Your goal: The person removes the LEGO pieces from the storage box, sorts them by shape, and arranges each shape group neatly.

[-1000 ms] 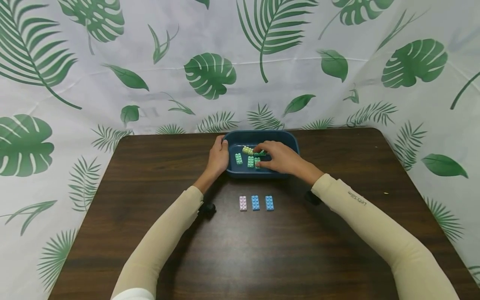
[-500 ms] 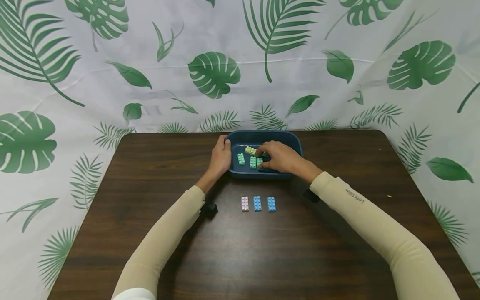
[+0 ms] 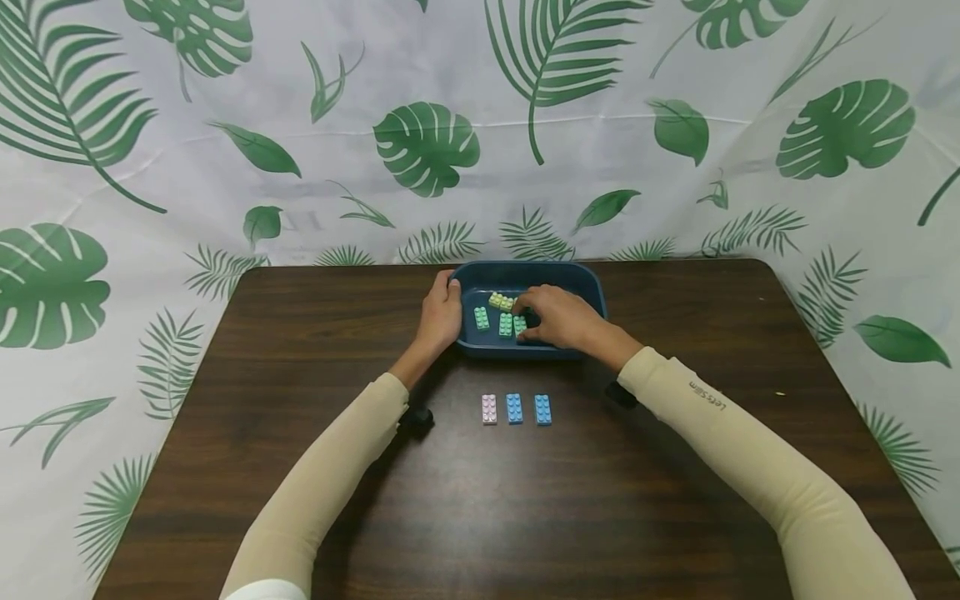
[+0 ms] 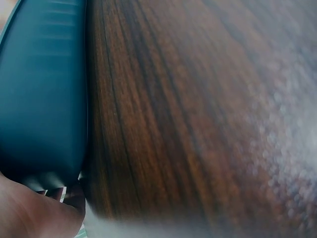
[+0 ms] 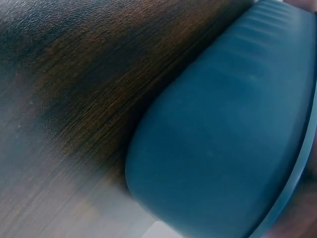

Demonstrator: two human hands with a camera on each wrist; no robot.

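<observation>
In the head view, my left hand (image 3: 441,312) grips the left end of a dark blue plastic tub (image 3: 517,352), thumb at the rim. My right hand (image 3: 564,318) reaches into the tub from the right, its fingers bent down over toy building bricks. The thumb tip is right at a mint-green brick (image 3: 520,323); whether the fingers pinch a brick I cannot tell. Two more mint-green bricks lie to its left, a middle brick (image 3: 506,325) and a far-left brick (image 3: 482,318). Behind them sits pale yellow brickwork (image 3: 501,302). Both wrist views show mostly the tub's outer wall (image 5: 213,139).
In front of the tub, a pink brick (image 3: 489,409) and two blue bricks, one in the middle (image 3: 513,408) and one on the right (image 3: 542,409), stand in a row on the dark wooden table (image 3: 480,517). A leaf-print cloth (image 3: 330,167) hangs behind the table's back edge.
My right fingers have closed in over the mint-green brick and now cover the darker green piece seen earlier between them. My left hand stays on the tub; the head view has shifted slightly.
</observation>
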